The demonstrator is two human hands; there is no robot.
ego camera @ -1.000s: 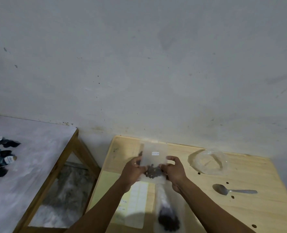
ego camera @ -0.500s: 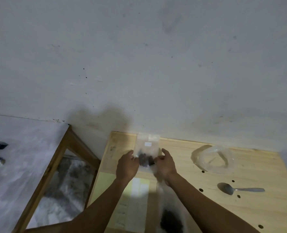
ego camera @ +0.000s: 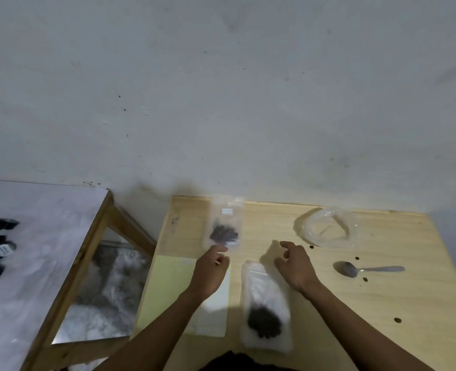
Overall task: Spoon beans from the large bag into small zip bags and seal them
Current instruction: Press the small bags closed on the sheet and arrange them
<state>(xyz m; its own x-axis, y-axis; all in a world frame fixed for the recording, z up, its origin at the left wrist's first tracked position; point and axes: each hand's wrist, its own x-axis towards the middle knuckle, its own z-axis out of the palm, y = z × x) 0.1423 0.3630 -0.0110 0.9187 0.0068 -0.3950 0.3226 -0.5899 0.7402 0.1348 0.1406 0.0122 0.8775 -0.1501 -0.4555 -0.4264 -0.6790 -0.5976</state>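
1. Clear plastic: the small zip bag (ego camera: 225,226), part-filled with beans, lies flat on the counter (ego camera: 382,303), just beyond the left hand (ego camera: 210,271) fingers (ego camera: 218,249).
2. Left fingers are loosely curled and grip nothing; one fingertip reaches the bag's near edge, contact uncertain.
3. Right hand (ego camera: 295,265) fingers are spread, empty, over the large bag (ego camera: 264,303) mouth.
4. The spoon (ego camera: 366,269) lies beside the right fingers, within reach, likely for the next fill.

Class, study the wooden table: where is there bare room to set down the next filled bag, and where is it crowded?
Bare wood lies between the small zip bag and the clear plastic wrapper at the back, and at the near right, nearer than the spoon, apart from a few stray beans. The near left is crowded: the large bag, the yellow sheet and both hands.
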